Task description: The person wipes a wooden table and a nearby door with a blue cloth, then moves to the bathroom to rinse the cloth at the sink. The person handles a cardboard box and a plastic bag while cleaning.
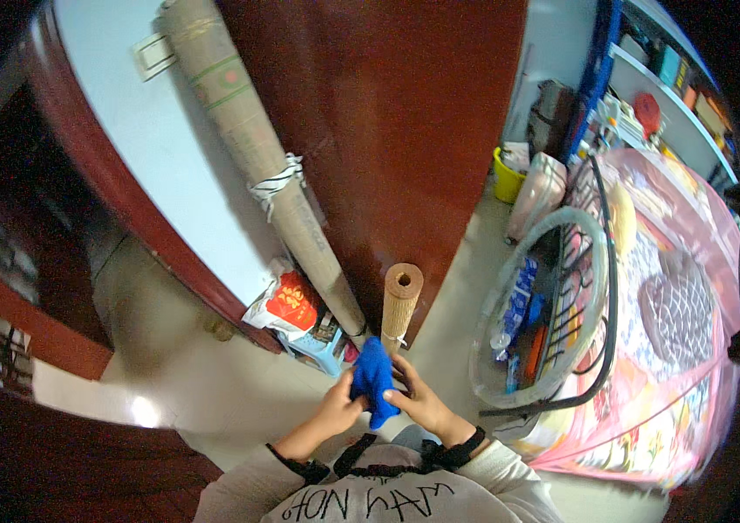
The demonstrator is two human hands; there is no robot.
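A bunched blue cloth [375,379] is held in front of my chest between both hands. My left hand [342,404] grips its left side, thumb on top. On the right side, my right hand [421,400] pinches its edge with the thumb, fingers curled behind. Just beyond the hands stands a rolled bamboo mat [402,307], upright and tied near its lower end. The foot of a long wrapped roll [304,229] comes down behind the cloth; the roll leans toward the wall and has a striped tie around it.
A dark red door [383,131] rises ahead. Left of the roll, a light blue plastic stool [321,356] carries bags, one red [292,302]. To the right stand a bed with a black metal frame [612,366], a large clear-rimmed tub [484,372], a pink suitcase [538,196] and a yellow bin [507,184].
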